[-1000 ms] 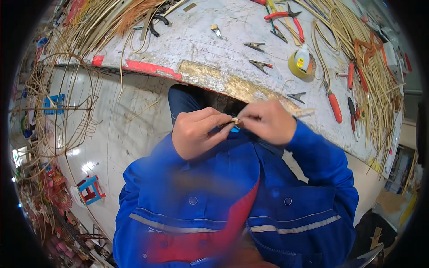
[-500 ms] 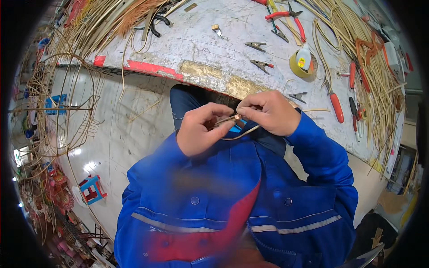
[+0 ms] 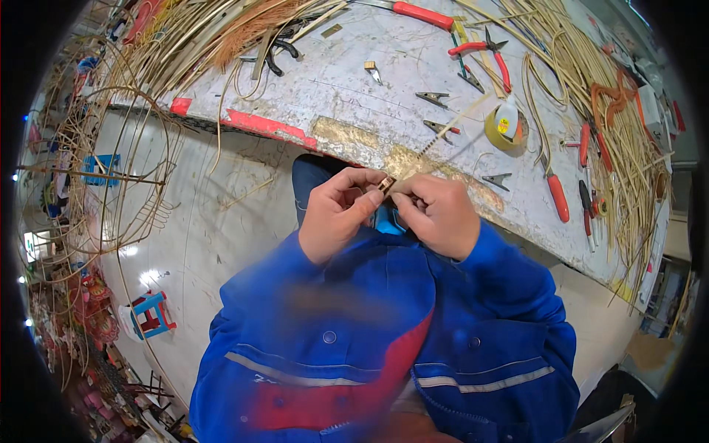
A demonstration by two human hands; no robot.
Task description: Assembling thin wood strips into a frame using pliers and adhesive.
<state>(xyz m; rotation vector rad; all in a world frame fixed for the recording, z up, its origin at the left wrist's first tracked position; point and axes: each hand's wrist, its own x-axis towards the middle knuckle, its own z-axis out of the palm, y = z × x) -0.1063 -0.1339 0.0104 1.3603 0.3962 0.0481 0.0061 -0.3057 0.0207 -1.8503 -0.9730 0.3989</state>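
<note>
My left hand (image 3: 334, 214) is closed in a pinch, thumb and forefinger on a small brown-and-dark spring clip (image 3: 385, 184). Beside it, my right hand (image 3: 443, 215) has its thumb and forefinger pressed together at the lower end of a thin, pale cane strip (image 3: 464, 116). The strip slants up and away to the right, over the table edge, and is blurred by motion. Both hands are close together above my lap, just short of the table. The fingers hide where clip and strip meet.
On the worn white table (image 3: 332, 96) lie several dark clips (image 3: 433, 97), red-handled pliers (image 3: 487, 52), a red-handled tool (image 3: 558, 198) and a white bottle in a tape roll (image 3: 505, 127). Cane bundles (image 3: 591, 96) line the right. A wire frame (image 3: 111, 177) stands left, near a small stool (image 3: 150, 316).
The strip, earlier curving low beneath my right hand, now points up and away over the table. My right hand has dropped slightly and turned. The clip has tilted in my left fingers.
</note>
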